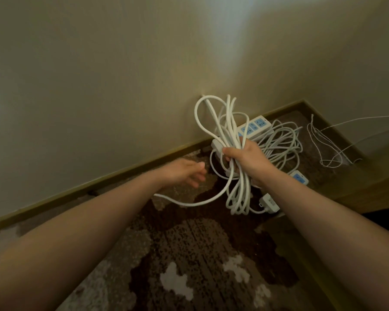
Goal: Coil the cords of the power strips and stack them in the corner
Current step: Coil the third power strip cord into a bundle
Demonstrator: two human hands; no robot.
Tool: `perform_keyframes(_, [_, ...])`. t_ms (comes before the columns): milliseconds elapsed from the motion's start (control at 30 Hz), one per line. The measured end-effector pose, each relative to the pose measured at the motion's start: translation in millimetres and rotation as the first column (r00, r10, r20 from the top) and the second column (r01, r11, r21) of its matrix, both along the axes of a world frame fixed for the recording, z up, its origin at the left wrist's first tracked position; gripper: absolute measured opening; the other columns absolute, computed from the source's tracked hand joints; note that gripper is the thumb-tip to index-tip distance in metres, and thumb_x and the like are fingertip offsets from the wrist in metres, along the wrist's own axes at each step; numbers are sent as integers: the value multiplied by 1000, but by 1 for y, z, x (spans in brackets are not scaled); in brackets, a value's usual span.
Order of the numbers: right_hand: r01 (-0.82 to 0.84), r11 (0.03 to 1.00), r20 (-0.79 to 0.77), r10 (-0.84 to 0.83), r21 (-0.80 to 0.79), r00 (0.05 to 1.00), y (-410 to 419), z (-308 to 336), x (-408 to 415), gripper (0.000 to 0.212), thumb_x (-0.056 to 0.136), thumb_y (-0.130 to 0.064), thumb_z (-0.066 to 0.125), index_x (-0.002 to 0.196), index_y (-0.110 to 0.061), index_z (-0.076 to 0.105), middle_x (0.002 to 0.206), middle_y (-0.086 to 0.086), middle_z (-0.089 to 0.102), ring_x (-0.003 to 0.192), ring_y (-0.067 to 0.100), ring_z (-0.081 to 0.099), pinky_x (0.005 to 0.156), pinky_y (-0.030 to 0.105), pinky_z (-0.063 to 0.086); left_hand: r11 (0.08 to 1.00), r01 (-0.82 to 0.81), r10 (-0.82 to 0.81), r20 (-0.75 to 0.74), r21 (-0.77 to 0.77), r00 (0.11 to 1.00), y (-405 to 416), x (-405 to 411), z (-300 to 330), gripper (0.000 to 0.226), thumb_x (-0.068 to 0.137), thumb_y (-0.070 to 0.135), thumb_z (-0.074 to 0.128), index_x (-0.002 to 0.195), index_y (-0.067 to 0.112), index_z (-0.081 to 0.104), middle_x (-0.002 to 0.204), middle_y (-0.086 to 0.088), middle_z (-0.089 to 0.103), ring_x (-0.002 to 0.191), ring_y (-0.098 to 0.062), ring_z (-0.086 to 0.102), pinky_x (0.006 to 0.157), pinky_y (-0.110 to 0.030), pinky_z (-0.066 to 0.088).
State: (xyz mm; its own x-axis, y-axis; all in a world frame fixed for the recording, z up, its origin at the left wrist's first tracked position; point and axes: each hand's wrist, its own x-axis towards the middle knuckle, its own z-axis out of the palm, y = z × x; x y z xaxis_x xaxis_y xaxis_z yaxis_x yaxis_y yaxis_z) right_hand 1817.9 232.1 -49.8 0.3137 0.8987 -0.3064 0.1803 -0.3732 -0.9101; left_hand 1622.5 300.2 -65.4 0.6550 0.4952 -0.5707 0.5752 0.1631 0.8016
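My right hand (245,159) grips a bundle of white cord loops (225,122) at its middle, held above the carpet; loops stand up above the fist and hang below it. A white plug (268,203) dangles from the lower loops. One loose strand (189,202) trails down and left, passing under my left hand (184,172), which hovers with relaxed fingers and holds nothing. A white power strip with blue sockets (255,125) lies on the floor by the wall behind the bundle, on its own loose coil (281,147). Part of another strip (300,177) shows beside my right wrist.
A patterned brown and beige carpet (189,254) covers the floor. A beige wall with a dark baseboard (99,182) runs behind, meeting a second wall at the corner on the right. A thin white cable (328,151) loops on the floor there.
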Motion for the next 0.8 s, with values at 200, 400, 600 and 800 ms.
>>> perform_keyframes(200, [63,997,-133,-56,48,990,2,-1,-1,7,91,-5,62,96,-9,59,61,10,57,54,24,56,56,35,52,899,433,-436,-43,-67,899,-16,-25,-27,37,101,35,37,116,15,63,94,-1,70,82,-10,65,82,-20,48])
perform_keyframes(400, [75,995,-282,-55,59,958,0,2,-1,13,90,-3,62,87,-12,53,58,4,48,43,17,39,44,29,42,855,488,-461,-176,176,870,-10,-48,-37,38,94,53,42,86,32,74,66,4,58,62,-7,53,60,-20,41])
perform_keyframes(600, [-37,992,-214,62,119,975,2,10,0,13,90,-5,63,85,-10,52,55,2,48,40,17,39,42,29,39,807,432,-316,-324,403,892,16,-85,-37,26,94,39,53,78,25,69,77,5,65,75,-14,59,69,-26,42])
perform_keyframes(800, [34,993,-15,-32,117,999,0,10,8,13,89,-7,63,84,-16,55,63,15,45,39,19,39,45,31,39,827,297,-158,-311,477,937,40,-140,-25,22,95,28,52,93,17,72,90,3,67,84,-11,59,70,-20,39])
